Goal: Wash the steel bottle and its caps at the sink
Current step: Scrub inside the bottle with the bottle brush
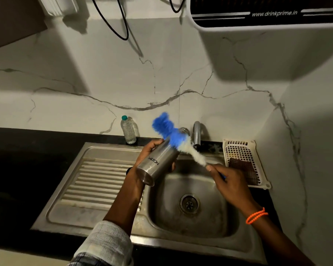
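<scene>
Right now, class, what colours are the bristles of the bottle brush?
Blue at the tip, white nearer the handle: bottle brush, shown in the head view.

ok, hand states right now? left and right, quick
Left hand: fingers wrapped round the tilted steel MILTON bottle.
Right hand: gripping the blue-and-white bristled bottle brush by its handle.

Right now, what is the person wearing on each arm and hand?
The left hand is bare; its forearm emerges from a rolled-up light grey, finely textured sleeve, with a dark band just visible at the wrist. The right hand is also bare, with no sleeve in view; a bright orange beaded bracelet, looped twice, sits on that wrist. No rings are visible.
</scene>
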